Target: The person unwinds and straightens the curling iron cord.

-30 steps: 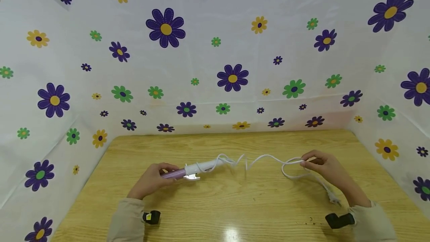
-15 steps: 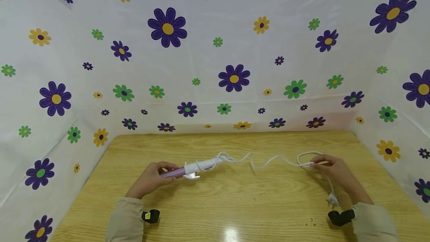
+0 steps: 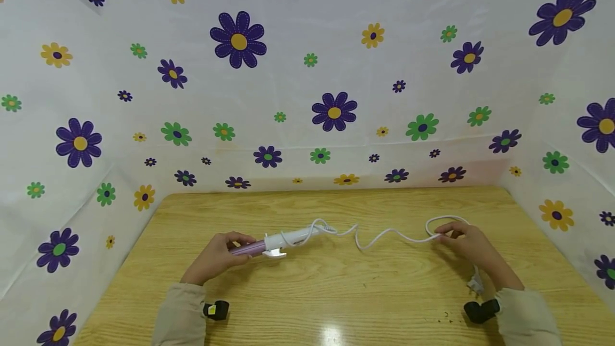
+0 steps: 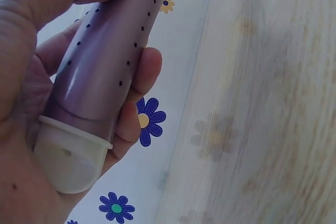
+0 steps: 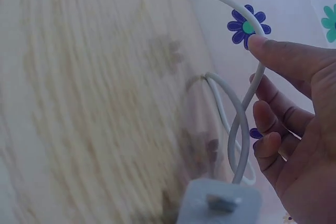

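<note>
My left hand [image 3: 218,255] grips a curling iron [image 3: 283,240] by its purple barrel, the fingers wrapped round it. In the left wrist view the barrel [image 4: 102,59] shows rows of small dark holes and a white end cap [image 4: 71,158] against the palm. The white handle points right, with the white cord [image 3: 391,230] wound loosely about it. On the right, my right hand [image 3: 466,244] pinches that cord between thumb and fingertips. A loop of cord arches behind this hand, and the plug [image 3: 475,283] hangs below it, large in the right wrist view [image 5: 218,205].
The wooden table [image 3: 336,287] lies beneath both hands. A white flowered cloth [image 3: 288,84] rises behind it and along both sides. Small dark specks [image 3: 442,316] mark the tabletop near the right wrist.
My right hand has shifted right with the cord, then slightly back left. The cord between the hands hangs in wider waves, and its loop has moved behind the hand. The left hand stays put.
</note>
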Available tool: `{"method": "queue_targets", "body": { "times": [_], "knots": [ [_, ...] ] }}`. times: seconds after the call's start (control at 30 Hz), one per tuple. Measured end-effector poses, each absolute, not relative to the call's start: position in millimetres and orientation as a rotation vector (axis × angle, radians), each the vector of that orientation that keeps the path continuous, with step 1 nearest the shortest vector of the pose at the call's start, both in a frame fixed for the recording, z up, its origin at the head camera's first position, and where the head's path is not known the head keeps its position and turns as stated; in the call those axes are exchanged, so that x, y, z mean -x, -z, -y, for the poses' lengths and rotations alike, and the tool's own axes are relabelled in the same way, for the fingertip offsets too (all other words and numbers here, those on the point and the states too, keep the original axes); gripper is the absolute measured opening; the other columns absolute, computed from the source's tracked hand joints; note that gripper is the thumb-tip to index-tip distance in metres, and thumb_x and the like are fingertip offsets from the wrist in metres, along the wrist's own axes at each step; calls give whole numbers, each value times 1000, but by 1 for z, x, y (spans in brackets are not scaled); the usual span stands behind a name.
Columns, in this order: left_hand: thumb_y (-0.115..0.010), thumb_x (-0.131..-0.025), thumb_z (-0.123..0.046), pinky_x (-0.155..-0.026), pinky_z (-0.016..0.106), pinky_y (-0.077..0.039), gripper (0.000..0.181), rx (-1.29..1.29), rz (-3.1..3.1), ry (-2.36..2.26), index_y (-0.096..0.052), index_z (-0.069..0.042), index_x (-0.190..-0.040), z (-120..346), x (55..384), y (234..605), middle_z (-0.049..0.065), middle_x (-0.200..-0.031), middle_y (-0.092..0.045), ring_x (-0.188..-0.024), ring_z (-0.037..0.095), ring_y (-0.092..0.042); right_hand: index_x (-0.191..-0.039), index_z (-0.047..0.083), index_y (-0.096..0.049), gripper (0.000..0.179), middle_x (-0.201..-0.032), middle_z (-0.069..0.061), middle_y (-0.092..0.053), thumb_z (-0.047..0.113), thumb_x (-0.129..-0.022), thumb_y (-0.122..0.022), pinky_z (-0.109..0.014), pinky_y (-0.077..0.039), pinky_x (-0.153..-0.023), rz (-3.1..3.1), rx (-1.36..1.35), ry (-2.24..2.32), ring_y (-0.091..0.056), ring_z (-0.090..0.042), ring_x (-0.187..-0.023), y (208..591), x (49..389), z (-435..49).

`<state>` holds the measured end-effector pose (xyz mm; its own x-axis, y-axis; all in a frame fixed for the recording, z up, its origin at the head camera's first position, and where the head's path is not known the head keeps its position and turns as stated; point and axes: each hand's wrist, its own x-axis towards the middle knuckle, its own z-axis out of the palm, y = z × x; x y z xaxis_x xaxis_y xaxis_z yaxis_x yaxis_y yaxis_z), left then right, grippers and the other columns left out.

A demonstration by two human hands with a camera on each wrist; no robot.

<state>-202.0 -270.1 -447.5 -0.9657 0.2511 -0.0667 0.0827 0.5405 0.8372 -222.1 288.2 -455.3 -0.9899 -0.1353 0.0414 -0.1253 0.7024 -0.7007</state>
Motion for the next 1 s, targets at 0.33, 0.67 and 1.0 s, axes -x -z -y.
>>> {"method": "queue_targets", "body": {
  "times": [0.33, 0.67, 1.0],
  "knots": [
    [-75, -79, -13, -70, 29, -49, 36, -277, -2571, -1418, -68, -6, -114, 269, 201, 447, 15, -111, -64, -83, 21, -56, -111, -3, -65, 32, -93, -4, -62, 20, -90, -67, -25, -41, -61, -2896, 296, 1277, -48, -2, -78, 440, 217, -288],
    [-75, -79, -13, -70, 30, -48, 36, -288, -2565, -1420, -69, -6, -114, 270, 201, 447, 15, -112, -64, -84, 20, -55, -118, 2, -64, 36, -106, -11, -66, 28, -94, -62, -29, -48, -67, -2831, 292, 1270, -55, -3, -82, 429, 222, -277],
    [-74, -79, -12, -72, 29, -47, 35, -289, -2580, -1406, -69, -6, -114, 270, 202, 448, 14, -110, -65, -83, 19, -55, -124, -4, -56, 41, -98, -11, -63, 22, -93, -63, -31, -51, -60, -2639, 385, 1415, -60, -10, -75, 425, 227, -246]
  ]
}}
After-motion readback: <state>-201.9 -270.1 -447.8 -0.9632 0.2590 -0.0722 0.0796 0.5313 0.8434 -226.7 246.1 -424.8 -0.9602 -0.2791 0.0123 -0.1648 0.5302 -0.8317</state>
